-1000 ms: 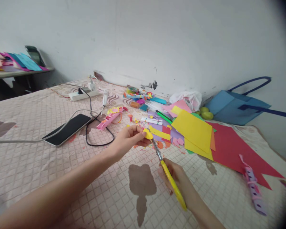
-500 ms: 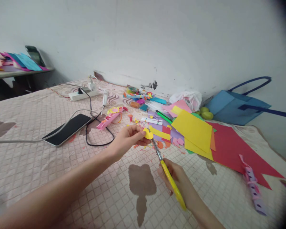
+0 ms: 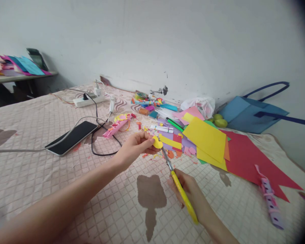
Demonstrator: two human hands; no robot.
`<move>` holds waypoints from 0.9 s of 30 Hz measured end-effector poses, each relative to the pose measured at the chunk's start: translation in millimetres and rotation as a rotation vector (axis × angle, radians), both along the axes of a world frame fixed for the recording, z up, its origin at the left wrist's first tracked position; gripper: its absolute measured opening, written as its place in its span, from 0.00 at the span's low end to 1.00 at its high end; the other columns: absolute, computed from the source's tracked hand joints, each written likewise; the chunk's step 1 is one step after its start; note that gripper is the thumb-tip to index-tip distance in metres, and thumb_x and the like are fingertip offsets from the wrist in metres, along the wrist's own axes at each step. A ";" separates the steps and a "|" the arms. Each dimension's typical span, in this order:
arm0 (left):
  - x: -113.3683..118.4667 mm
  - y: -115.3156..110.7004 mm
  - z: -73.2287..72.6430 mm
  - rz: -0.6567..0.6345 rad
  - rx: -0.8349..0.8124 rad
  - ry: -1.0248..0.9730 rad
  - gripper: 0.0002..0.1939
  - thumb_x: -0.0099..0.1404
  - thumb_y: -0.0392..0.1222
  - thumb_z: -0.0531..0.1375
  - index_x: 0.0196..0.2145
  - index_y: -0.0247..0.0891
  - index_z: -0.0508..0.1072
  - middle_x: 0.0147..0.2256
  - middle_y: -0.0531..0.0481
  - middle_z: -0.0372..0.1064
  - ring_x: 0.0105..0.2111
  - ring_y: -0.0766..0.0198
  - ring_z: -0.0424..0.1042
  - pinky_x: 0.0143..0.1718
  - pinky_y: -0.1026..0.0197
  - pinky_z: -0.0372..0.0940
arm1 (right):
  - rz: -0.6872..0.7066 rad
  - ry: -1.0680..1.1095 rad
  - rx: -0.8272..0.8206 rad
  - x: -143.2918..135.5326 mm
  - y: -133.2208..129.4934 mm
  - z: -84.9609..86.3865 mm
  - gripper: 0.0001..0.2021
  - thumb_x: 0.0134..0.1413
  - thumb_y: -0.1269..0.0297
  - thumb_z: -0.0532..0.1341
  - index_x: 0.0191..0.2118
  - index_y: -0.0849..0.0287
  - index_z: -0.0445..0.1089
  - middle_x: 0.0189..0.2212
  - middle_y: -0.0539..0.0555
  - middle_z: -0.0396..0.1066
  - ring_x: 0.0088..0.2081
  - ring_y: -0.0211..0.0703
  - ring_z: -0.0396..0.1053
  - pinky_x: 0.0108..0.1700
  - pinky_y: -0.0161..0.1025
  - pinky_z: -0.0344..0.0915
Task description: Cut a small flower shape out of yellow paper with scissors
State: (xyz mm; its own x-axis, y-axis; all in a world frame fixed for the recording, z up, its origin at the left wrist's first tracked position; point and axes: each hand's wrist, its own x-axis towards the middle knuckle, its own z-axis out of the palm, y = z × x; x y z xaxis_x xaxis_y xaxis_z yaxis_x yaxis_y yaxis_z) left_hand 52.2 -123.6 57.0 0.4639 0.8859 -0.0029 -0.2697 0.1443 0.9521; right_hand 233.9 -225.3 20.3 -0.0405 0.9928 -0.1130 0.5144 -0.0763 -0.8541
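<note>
Between the thumb and fingers of my left hand (image 3: 139,145) is a small yellow paper piece (image 3: 157,142) with a rounded edge. My right hand (image 3: 185,188) is closed around the yellow handle of a pair of scissors (image 3: 180,189). The metal blades point up and left, and their tips meet the lower right edge of the yellow piece. Both hands are above the table. Behind them lie a yellow strip (image 3: 170,141) on purple paper, pink and orange scraps (image 3: 170,154), and a green pen (image 3: 175,124).
Yellow sheets (image 3: 205,137) and a red sheet (image 3: 246,161) lie to the right, near a purple paper roll (image 3: 271,203). A blue bag (image 3: 249,113) stands against the wall. At left are a phone (image 3: 72,138), cables and a power strip (image 3: 88,101).
The yellow paper piece has turned slightly in my left hand against the scissor blades. Both hands have otherwise hardly moved.
</note>
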 end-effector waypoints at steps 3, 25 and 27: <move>-0.5 0.6 0.2 0.000 0.006 -0.002 0.10 0.59 0.43 0.61 0.30 0.34 0.66 0.31 0.48 0.74 0.30 0.66 0.74 0.36 0.61 0.69 | 0.001 0.014 0.010 -0.6 -0.4 0.4 0.13 0.51 0.57 0.60 0.24 0.57 0.57 0.19 0.44 0.54 0.16 0.30 0.50 0.15 0.29 0.53; 0.6 0.6 -3.0 -0.009 -0.071 -0.049 0.11 0.58 0.42 0.63 0.30 0.34 0.64 0.28 0.50 0.74 0.28 0.68 0.74 0.33 0.65 0.69 | -0.011 0.029 0.002 -0.6 -0.3 -0.5 0.14 0.51 0.56 0.59 0.24 0.56 0.56 0.18 0.42 0.50 0.15 0.30 0.49 0.14 0.29 0.52; 0.2 0.8 -3.0 -0.007 -0.073 -0.051 0.11 0.58 0.42 0.63 0.30 0.34 0.64 0.28 0.50 0.74 0.28 0.67 0.74 0.34 0.64 0.69 | -0.007 0.035 0.001 -0.3 -0.4 -0.9 0.15 0.52 0.55 0.59 0.24 0.56 0.55 0.18 0.42 0.50 0.15 0.30 0.49 0.14 0.29 0.52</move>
